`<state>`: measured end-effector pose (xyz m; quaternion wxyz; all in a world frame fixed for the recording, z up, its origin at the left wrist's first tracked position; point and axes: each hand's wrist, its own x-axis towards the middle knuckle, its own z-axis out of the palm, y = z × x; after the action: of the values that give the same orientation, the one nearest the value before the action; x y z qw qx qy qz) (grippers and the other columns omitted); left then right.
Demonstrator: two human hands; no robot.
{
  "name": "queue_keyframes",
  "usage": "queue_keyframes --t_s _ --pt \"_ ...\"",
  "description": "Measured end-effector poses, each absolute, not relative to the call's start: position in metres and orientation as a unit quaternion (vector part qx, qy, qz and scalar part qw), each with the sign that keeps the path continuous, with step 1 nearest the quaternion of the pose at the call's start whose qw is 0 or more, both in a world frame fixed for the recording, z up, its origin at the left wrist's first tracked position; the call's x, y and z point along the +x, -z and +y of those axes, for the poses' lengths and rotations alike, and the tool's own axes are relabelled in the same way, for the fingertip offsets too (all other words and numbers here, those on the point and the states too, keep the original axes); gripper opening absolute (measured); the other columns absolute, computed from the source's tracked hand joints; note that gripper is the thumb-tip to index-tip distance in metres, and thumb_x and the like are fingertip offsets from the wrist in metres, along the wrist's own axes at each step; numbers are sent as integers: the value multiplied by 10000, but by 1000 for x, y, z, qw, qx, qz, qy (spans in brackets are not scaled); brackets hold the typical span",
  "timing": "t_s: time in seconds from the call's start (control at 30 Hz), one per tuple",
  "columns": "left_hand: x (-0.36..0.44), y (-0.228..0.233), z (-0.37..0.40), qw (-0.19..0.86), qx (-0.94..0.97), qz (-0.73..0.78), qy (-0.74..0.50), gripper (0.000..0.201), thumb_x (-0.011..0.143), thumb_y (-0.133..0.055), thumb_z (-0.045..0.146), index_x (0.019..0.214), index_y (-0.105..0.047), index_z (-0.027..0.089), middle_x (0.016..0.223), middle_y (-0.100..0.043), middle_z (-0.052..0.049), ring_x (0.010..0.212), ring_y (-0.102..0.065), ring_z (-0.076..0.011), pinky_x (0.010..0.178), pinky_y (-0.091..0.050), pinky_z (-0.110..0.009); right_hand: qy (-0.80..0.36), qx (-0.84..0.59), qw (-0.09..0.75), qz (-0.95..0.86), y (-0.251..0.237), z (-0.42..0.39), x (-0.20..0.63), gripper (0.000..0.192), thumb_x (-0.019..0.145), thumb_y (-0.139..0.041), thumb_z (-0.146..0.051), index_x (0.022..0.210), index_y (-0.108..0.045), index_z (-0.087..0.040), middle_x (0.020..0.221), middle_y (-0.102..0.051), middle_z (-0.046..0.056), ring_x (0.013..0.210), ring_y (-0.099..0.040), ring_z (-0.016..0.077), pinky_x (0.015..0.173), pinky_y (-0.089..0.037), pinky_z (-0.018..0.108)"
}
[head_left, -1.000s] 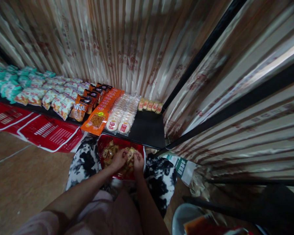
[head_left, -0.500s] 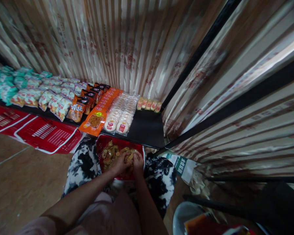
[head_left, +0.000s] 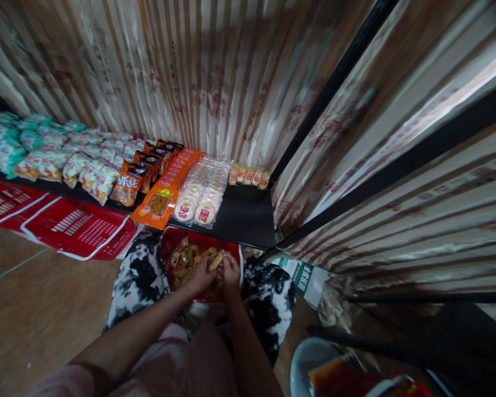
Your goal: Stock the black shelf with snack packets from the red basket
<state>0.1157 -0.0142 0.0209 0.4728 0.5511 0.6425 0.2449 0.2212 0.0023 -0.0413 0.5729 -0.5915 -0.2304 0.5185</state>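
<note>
A red basket [head_left: 220,238] sits between my knees with small yellowish wrapped snacks [head_left: 182,260] heaped inside. Over its right half, my left hand [head_left: 201,275] has its fingers closed around a little group of wrapped snacks [head_left: 215,260], which stand up side by side. My right hand [head_left: 231,271] is close beside it, its fingers bent in and pressed on the right end of the same group. Parts of the snacks are hidden by my fingers.
A black shelf [head_left: 248,212] ahead carries yellow snack packs [head_left: 250,176], white round crackers [head_left: 195,209], an orange packet [head_left: 161,201] and several snack bags [head_left: 97,179]. Red baskets [head_left: 82,226] lie left below it. A metal bar [head_left: 334,91] and a bucket [head_left: 303,358] are on the right.
Both hands stay over the basket. The wrapped snacks between them now show more clearly, lined up side by side. The view has shifted slightly.
</note>
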Motion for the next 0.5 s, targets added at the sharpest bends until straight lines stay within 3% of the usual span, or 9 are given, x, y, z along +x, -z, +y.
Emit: queue_keyframes --t_s 0.13,0.33,0.5 --pt "113 -22 -13 499 519 633 -286 234 715 -547 99 935 -566 175 896 -659 -26 820 -601 -155 778 -439 -251 -518 -583 573 -252 40 1 221 486 609 -648 -578 870 -668 -168 660 -656 10 515 -554 107 472 -442 218" --pt "114 -18 -12 607 394 605 -334 139 748 -537 166 888 -541 170 722 -599 20 581 -537 -92 547 -408 -188 -488 -606 558 -289 36 0 224 533 582 -647 -558 932 -676 -157 823 -693 59 595 -582 127 531 -456 240" --pt "112 -13 -11 646 333 577 -372 127 749 -542 201 871 -539 168 683 -576 36 564 -539 -74 495 -391 -156 -468 -618 546 -318 37 0 225 495 605 -638 -496 955 -670 -148 767 -677 50 608 -590 140 546 -462 246"
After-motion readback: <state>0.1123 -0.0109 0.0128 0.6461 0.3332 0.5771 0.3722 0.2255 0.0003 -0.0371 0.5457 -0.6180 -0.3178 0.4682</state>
